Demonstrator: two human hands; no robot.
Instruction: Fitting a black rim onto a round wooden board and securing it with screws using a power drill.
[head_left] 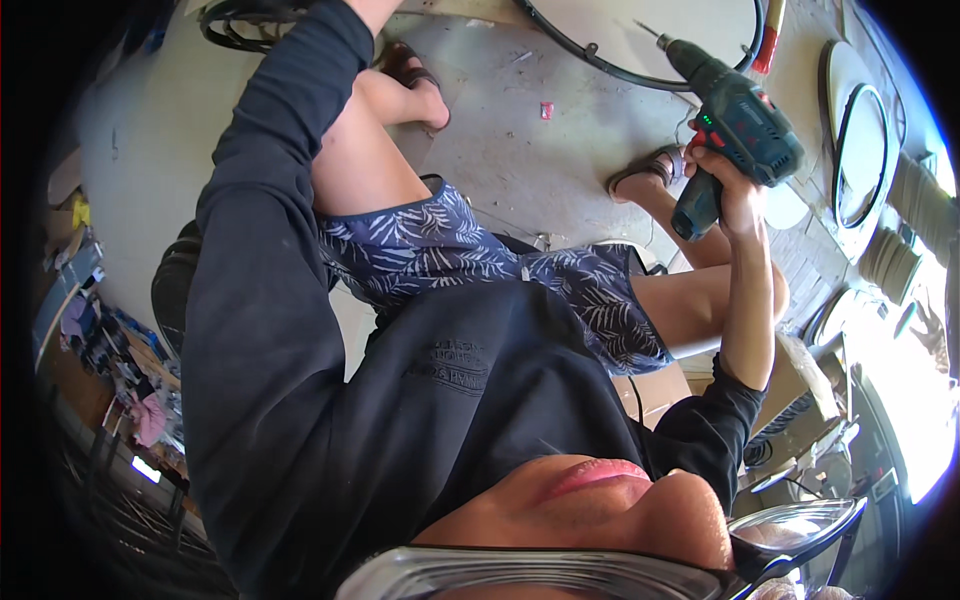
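My right hand (735,190) is wrapped round the grip of a dark teal cordless drill (750,125) with red accents. Small green lights glow on the drill's side. Its thin bit (648,29) points up and to the left, apart from anything. Nearest the bit is a curved black rim (590,62) around a pale panel at the top. My left arm (290,100), in a dark sleeve, reaches to the upper edge, where the hand is cut off.
A red-bristled brush (768,50) lies at the upper right. Beyond the drill stand a black oval ring (840,160) and pale round panels. Another black ring (240,38) is at the upper left. A small red wrapper (547,110) lies on the floor; cluttered goods (130,350) line the left.
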